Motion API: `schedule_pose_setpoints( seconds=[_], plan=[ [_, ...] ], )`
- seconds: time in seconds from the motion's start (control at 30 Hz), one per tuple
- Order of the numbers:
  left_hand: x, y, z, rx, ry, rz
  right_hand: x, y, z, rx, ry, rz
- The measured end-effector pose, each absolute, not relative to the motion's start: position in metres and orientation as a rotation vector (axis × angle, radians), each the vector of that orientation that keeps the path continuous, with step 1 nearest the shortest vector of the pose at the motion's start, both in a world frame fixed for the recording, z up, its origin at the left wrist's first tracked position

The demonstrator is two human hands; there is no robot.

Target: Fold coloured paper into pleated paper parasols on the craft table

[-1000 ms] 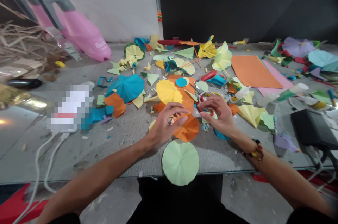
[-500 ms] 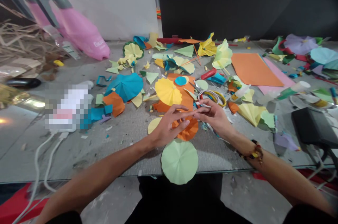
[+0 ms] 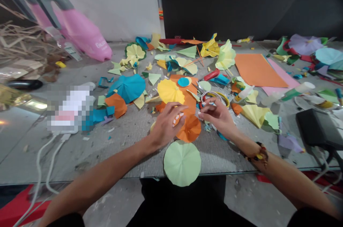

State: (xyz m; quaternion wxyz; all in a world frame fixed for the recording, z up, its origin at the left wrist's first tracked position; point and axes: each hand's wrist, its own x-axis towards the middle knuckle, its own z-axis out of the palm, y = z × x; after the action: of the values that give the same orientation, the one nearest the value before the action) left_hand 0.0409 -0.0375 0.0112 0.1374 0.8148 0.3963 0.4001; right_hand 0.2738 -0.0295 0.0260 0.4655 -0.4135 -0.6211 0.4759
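My left hand [image 3: 166, 122] rests with curled fingers on an orange creased paper circle [image 3: 190, 130], and small white bits show at its fingertips. My right hand [image 3: 217, 115] hovers just to the right with thumb and fingers pinched together; what they hold is too small to name. A pale green paper circle [image 3: 182, 163] lies at the table's front edge below both hands. Rolls of tape [image 3: 215, 97] sit right behind my right hand. A yellow paper circle [image 3: 169, 92] lies behind my left hand.
Paper scraps and folded flowers cover the grey table [image 3: 128, 137]. An orange sheet [image 3: 255, 70] lies back right, a black box [image 3: 316, 130] at right. A pink spray bottle [image 3: 77, 30] lies back left, white cables [image 3: 45, 159] at left.
The two hands met fingertip to fingertip over the orange circle half a second ago, then drew slightly apart. The left hand settled back onto the orange circle.
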Motion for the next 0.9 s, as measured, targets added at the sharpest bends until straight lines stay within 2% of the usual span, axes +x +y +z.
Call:
schedule_pose_setpoints(
  seconds=[0.13,0.27,0.4,0.6,0.9],
  plan=[
    [0.0392,-0.0351,0.0064,2.584,1.284,0.867,0.2752,-0.0326,0.0245,-1.082,-1.756,0.864],
    [0.0395,-0.0355,0.0026,2.582,1.336,0.662,0.2739,-0.0357,0.0229,-1.049,-1.955,0.815],
    [0.0411,-0.0347,0.0013,2.42,1.214,0.782,0.2734,-0.0351,0.0215,-0.993,-2.045,0.827],
    [0.0441,-0.0348,0.0038,1.868,1.097,1.051,0.2739,-0.0334,0.0219,-0.998,-1.992,0.882],
    [0.0458,-0.0329,0.0053,1.668,1.034,0.997,0.2731,-0.0343,0.0229,-0.932,-2.111,0.732]
  ],
)
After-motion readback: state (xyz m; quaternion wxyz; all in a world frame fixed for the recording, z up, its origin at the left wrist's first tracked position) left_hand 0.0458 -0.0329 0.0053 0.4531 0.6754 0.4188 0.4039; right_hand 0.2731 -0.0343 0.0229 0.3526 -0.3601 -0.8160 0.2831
